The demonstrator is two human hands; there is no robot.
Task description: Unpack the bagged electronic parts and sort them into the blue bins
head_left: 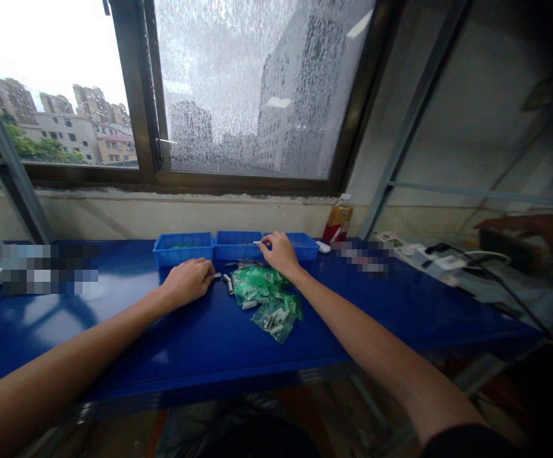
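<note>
- Head view: the right hand pinches a slim white piece between thumb and fingertips, above the near edge of the middle blue bin.
- The left hand rests low on the table, fingers curled close together; a short pale piece lies at its fingertips, and whether it is gripped I cannot tell.
- Near the right forearm spreads a heap of thin, crinkled, shiny green bags, with a clear bag of small white cylinders at its near side.
- A few loose pale cylinders lie against the heap.
- Smooth-walled rectangular plastic bins stand in a row at the far side: the left blue bin has something green inside, and the right blue bin is partly hidden by the right hand.
- The table is glossy deep blue, reflecting window light on the left.
- Far right of the bins stands a bottle with amber contents and a red label.
- Beyond, a dark-framed window beaded with water shows grey buildings.
</note>
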